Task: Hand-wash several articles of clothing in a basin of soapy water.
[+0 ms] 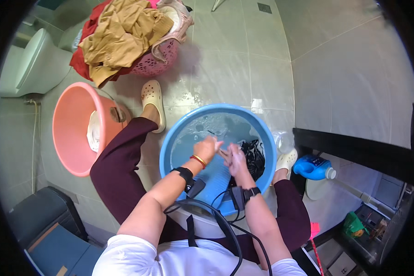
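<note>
One tub (167,138), blue, on tiled floor (225,78), between left shoe (152,94) and right shoe (287,160); cloudy water (230,122) inside, some bubbles. Left hand (207,150) and right hand (236,161) close together over the tub's middle. Left: fingers curled. Right: blurred, fingers bent toward the left. Narrow brownish form between them; cannot tell whether cloth or finger, so whether either hand pinches anything is undetermined. Washboard (214,179), blue and ridged, below the hands at the near side of the tub. Black bundle (254,156), crumpled, shiny, material uncertain, in the tub's right part beside the right hand. Left of tub: pink bucket (73,133), white cloth (94,131) inside. Farther off: pink basket (158,60) heaped with clothes (119,37). Near right shoe: blue bottle (310,168).
</note>
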{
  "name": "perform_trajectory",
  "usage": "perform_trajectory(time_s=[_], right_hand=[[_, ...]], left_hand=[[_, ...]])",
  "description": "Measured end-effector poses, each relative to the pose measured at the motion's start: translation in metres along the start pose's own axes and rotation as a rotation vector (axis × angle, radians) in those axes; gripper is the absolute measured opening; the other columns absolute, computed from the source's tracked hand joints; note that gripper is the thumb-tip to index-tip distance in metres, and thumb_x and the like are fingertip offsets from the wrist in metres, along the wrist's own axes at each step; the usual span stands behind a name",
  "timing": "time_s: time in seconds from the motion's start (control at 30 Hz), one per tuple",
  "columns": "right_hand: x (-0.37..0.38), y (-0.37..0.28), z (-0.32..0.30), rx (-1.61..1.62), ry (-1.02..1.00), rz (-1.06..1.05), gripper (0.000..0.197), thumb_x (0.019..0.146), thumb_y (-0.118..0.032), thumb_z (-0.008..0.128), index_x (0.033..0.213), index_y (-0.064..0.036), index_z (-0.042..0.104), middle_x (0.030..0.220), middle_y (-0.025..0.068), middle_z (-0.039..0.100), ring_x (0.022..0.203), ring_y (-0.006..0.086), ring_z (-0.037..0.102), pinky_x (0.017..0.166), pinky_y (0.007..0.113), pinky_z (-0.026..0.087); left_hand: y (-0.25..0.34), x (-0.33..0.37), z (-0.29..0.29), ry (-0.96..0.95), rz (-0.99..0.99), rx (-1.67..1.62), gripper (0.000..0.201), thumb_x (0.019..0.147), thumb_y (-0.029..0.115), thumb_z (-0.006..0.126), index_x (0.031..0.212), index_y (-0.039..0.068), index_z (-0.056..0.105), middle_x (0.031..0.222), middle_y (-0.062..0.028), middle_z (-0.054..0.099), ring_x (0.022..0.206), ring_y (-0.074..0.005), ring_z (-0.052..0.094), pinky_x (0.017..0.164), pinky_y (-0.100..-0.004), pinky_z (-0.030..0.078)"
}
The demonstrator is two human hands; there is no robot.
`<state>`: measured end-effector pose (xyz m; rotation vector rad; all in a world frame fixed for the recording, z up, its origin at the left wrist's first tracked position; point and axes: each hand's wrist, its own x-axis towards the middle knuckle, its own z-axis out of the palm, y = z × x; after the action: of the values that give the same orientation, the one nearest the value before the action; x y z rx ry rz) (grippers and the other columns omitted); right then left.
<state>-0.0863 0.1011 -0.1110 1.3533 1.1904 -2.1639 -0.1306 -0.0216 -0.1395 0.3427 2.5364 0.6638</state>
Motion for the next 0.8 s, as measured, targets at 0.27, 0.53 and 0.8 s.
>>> perform_trajectory(time_s=[0.27,0.53,0.8], right_hand=[[0.143,0.001,-0.018,-1.004,0.065,-0.648,0.011,0.08,-0.015,0.051,0.083,-0.0057,0.056,0.078,0.0093,0.057,0.069,0.0218,0.055,0.06,0.035,0.045],[0.163,0.028,-0.033,-0.677,0.02,-0.217,0.027,0.079,-0.023,0.052,0.101,-0.0095,0.055,0.089,0.011,0.059,0.073,0.0292,0.058,0.066,0.038,0.047],[0.146,0.06,-0.064,0.184,-0.208,-0.066,0.029,0.088,-0.035,0.04,0.097,-0.0102,0.051,0.089,0.0053,0.056,0.078,0.019,0.054,0.067,0.035,0.046]], left_hand=[[-0.061,0.049,0.042,-0.017,0.044,0.088,0.021,0.081,0.026,0.048,0.091,0.009,0.056,0.09,-0.0201,0.055,0.075,-0.0362,0.057,0.069,-0.0425,0.045],[-0.072,0.069,0.061,0.094,-0.174,-0.579,0.029,0.078,0.029,0.051,0.086,0.002,0.059,0.084,-0.0231,0.059,0.077,-0.0348,0.058,0.07,-0.0377,0.045],[0.054,0.034,0.024,-0.195,0.219,-0.416,0.025,0.084,0.026,0.046,0.088,0.006,0.06,0.081,-0.0183,0.06,0.07,-0.0351,0.057,0.062,-0.0414,0.045]])
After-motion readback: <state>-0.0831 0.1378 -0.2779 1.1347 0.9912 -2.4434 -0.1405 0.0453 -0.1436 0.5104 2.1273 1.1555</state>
